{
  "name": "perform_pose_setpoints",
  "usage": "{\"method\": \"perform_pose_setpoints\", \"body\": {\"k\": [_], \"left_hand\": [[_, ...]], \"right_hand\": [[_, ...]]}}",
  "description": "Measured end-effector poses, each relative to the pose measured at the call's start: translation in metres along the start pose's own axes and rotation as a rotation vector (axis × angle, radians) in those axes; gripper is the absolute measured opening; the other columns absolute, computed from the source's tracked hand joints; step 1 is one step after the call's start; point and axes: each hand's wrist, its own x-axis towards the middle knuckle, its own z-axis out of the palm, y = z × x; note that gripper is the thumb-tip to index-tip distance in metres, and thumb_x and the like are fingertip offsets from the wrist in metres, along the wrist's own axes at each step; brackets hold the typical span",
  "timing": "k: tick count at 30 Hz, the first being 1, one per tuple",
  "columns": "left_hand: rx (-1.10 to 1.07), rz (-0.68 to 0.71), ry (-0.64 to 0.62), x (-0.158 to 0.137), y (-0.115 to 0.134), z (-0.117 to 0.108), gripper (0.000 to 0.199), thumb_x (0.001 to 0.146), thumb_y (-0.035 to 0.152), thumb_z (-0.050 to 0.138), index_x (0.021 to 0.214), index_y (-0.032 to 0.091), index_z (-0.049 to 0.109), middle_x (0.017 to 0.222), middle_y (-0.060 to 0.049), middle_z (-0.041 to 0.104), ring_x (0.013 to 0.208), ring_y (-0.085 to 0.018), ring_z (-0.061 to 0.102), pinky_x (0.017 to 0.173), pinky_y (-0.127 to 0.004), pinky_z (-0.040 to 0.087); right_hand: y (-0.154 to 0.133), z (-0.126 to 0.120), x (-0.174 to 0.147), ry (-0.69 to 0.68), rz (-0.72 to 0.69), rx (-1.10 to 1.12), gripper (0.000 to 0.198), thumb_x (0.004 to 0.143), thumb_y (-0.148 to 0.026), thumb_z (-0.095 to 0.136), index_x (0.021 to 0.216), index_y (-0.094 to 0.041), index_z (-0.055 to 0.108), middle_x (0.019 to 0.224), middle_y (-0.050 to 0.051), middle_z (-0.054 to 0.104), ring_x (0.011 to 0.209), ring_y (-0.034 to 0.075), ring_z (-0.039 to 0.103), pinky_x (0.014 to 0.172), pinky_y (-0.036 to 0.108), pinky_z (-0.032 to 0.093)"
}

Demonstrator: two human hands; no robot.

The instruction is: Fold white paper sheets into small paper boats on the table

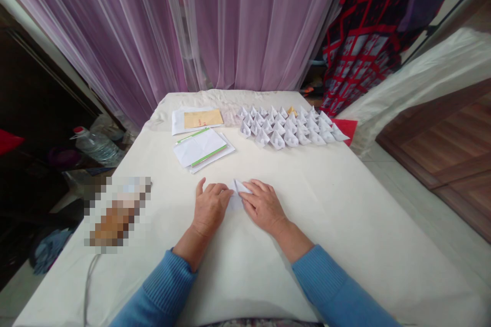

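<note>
A small piece of white folded paper, with a pointed fold standing up, lies on the white-covered table between my two hands. My left hand pinches its left side between thumb and fingers, the little finger raised. On the other side, my right hand has its fingers closed on the paper's right part. The fingers cover much of the paper, so its full shape is hidden. Beyond the hands, rows of white folded paper boats stand at the back right, with one yellow boat among them.
White sheets with green strips lie beyond my left hand, and a tan envelope rests on papers behind them. A blurred-out object with a cable is at the left edge. A plastic bottle stands off the table, left.
</note>
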Motion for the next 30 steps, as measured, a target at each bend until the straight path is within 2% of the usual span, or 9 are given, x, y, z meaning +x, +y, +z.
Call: {"method": "perform_pose_setpoints", "body": {"k": [14,24,30], "left_hand": [[0.014,0.057,0.016,0.0000,-0.0011,0.0035,0.018,0.092,0.019,0.057,0.090,0.028,0.073,0.087,0.001,0.072,0.080,-0.018,0.064,0.104,-0.050,0.033],[0.003,0.059,-0.090,0.0018,-0.0011,0.0009,0.023,0.092,0.016,0.054,0.095,0.029,0.073,0.090,0.000,0.073,0.085,-0.020,0.065,0.105,-0.054,0.032],[0.001,0.052,-0.097,0.0013,-0.0015,0.0024,0.025,0.092,0.014,0.053,0.096,0.029,0.073,0.092,0.000,0.073,0.085,-0.020,0.066,0.105,-0.054,0.032]], "right_hand": [[-0.0005,-0.0005,0.0006,-0.011,0.012,0.000,0.023,0.089,-0.020,0.057,0.106,-0.028,0.072,0.127,0.003,0.063,0.121,0.027,0.048,0.095,0.042,0.039],[0.0007,-0.0006,0.0013,-0.022,0.034,0.040,0.024,0.088,-0.017,0.056,0.104,-0.026,0.070,0.126,0.002,0.065,0.120,0.027,0.050,0.095,0.043,0.040],[0.0008,-0.0014,0.0010,-0.030,0.049,0.052,0.024,0.088,-0.017,0.055,0.105,-0.025,0.069,0.127,0.003,0.065,0.121,0.027,0.050,0.097,0.044,0.040]]}}
